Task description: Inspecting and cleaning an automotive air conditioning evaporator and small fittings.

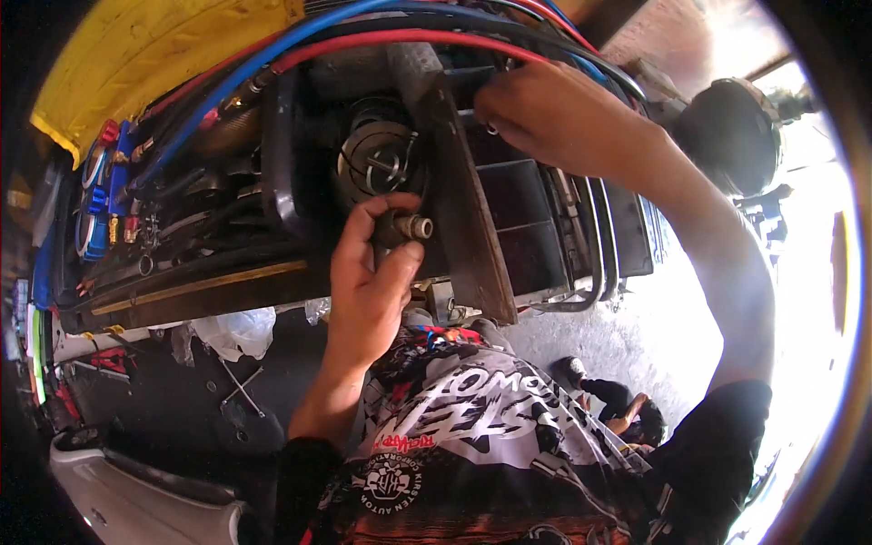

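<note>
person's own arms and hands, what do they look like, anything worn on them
The bare left hand and bare right hand wear no gloves, and no watch shows. Both forearms are uncovered below loose black fabric sleeves.

- A workshop
- Gauge set (118,189) at the bench's (182,307) left edge
- Tools (146,265) along its near edge
- Hoses (400,36) over its far edge
- Cross wrench (242,387) on the floor (182,413)

Dark floor (168,409) at left, pale grey floor (631,345) at right, bright light (813,272) glaring beyond it
</note>
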Available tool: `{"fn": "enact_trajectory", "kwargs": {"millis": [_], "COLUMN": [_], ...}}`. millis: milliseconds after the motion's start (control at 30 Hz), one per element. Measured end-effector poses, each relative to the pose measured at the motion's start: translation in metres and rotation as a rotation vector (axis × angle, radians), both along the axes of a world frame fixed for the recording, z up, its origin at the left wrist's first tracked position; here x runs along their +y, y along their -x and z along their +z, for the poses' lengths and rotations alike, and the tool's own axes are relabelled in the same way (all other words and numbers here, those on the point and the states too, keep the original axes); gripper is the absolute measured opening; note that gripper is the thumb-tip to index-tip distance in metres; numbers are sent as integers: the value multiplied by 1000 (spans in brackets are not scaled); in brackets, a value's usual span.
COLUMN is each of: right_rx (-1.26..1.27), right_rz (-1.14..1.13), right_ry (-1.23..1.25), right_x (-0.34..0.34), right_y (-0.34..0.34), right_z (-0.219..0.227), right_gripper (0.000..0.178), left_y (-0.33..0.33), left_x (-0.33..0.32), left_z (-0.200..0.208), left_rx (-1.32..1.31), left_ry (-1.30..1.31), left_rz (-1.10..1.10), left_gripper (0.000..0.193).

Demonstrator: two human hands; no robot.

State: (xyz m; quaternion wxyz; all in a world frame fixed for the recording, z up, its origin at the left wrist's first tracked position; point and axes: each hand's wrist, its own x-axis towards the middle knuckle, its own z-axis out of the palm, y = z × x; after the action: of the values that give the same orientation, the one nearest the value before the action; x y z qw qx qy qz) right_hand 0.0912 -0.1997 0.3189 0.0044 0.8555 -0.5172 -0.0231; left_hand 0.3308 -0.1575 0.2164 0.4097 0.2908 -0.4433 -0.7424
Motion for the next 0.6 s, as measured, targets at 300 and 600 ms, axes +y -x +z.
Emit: {"fn": "enact_trajectory", "kwargs": {"millis": [300,600], "right_rx": [-1022,-1976], "right_rz": [-274,-985], "right_ry": [188,573], "right_x": [93,319], "right_y": [-15,-65], "right_z": [49,-58], "right_gripper": [20,13], "left_y": [-21,60], "left_x": [50,126], "left_z": [47,23], "left_rx": [102,-151], "left_ry": [178,73], "left_rz": [-24,-860], "left_gripper": [45,33]}}
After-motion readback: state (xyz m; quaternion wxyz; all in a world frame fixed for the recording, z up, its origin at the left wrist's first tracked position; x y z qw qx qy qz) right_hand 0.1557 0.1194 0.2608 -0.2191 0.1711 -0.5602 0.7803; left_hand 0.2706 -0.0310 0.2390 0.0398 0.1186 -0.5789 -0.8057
